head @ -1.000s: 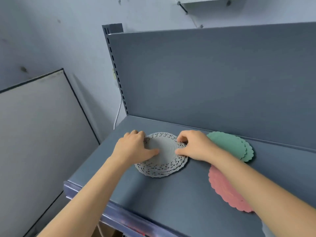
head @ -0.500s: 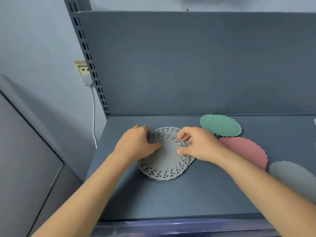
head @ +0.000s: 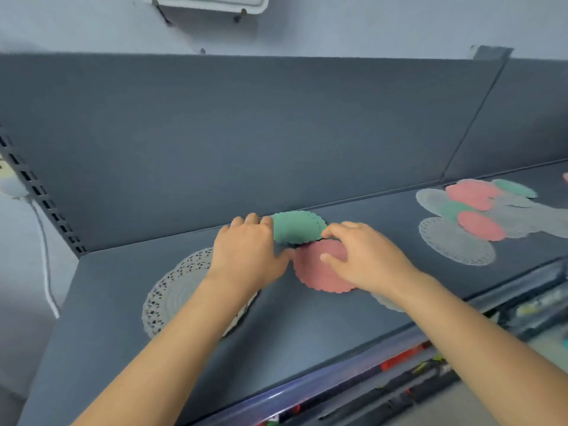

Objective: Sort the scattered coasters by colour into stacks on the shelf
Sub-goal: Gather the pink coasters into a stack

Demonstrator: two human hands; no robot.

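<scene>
Left hand [head: 249,253] and right hand [head: 368,259] clasped the green stack [head: 296,227] by opposite edges, fingers curled; stack lay at the shelf [head: 307,333] rear, touching the pink stack [head: 316,272]; grey stack [head: 172,299] lay leftward.

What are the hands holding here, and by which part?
The green coaster stack, by its rim: the left hand grips its left edge, the right hand its right edge. The right thumb rests on the pink coaster.
</scene>
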